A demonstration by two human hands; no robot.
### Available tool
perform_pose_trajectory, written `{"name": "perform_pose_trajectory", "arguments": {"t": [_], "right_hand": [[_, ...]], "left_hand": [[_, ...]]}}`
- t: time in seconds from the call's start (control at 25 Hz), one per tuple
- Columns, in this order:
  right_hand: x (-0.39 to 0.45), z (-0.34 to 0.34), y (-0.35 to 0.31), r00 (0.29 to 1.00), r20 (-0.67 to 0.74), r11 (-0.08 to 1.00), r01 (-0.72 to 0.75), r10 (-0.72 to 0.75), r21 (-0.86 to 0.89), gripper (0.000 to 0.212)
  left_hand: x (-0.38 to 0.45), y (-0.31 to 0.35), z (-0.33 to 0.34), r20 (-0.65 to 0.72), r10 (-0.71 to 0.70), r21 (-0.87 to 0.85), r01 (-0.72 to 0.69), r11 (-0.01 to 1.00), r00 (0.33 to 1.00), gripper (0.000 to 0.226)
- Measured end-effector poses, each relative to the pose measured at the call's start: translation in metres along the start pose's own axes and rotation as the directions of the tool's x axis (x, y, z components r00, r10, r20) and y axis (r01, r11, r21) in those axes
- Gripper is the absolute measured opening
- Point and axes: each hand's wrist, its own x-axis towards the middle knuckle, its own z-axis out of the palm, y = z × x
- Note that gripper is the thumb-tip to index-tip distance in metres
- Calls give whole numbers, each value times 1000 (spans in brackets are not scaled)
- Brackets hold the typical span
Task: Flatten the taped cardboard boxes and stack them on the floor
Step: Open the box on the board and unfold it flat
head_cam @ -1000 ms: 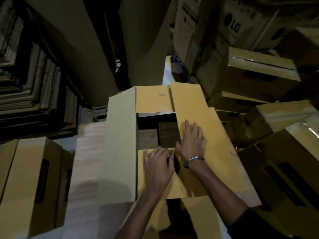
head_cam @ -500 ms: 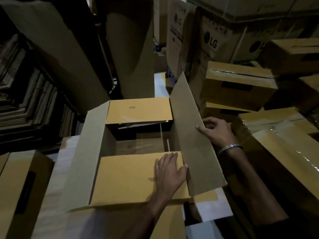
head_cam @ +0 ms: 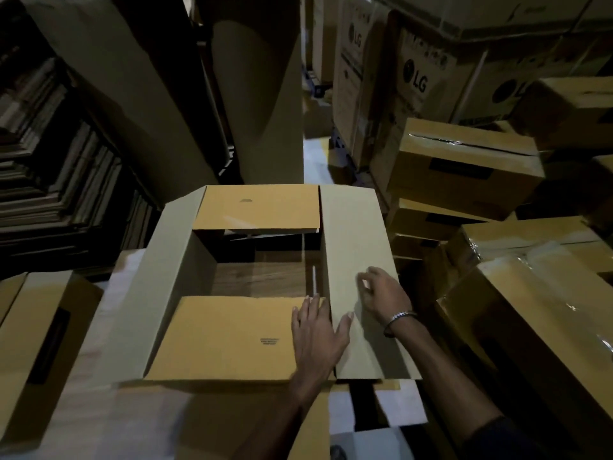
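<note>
1. Dimly lit storeroom, seen from head cam looking down. Open cardboard box [head_cam: 232, 260] dead centre, all four top flaps splayed outward, wood-grain surface visible through its open middle.
2. Left hand [head_cam: 318, 336] flat, fingers spread, palm pressing near flap [head_cam: 225, 336] at its right end; gripping nothing.
3. Right hand [head_cam: 384, 297] resting on right flap [head_cam: 358, 254], fingers loosely curled, bracelet on wrist; no clear pinch, prob. just pushing down.
4. Taped boxes [head_cam: 464, 161] piled to the right, another box [head_cam: 33, 333] at left, flat cardboard stacked far left in shadow.
5. Judged step: collapsing this box. Best done w/ both palms kept wide on adjacent flaps, then pushing opposite corners together so walls fold along existing creases, not across them.
6. Worth checking bottom seam is fully free first; can't tell from here.
</note>
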Motion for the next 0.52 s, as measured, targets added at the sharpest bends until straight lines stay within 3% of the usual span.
{"name": "perform_pose_trajectory", "arguments": {"t": [0.08,0.2,0.4,0.52], "right_hand": [[10,15,-19,1000,9,997,-6,5,80,26],[31,31,-44,997,61,997,-48,44,58,44],[63,32,-64,977,198,994,-96,83,52,22],[86,27,-65,958,263,987,-140,116,76,25]], "left_hand": [[1,-1,4,-2,4,6,-4,1000,1000,77],[2,0,8,3,28,39,-28,999,1000,71],[-1,5,10,22,40,73,-41,997,999,58],[-1,5,13,10,33,53,-33,998,999,58]]}}
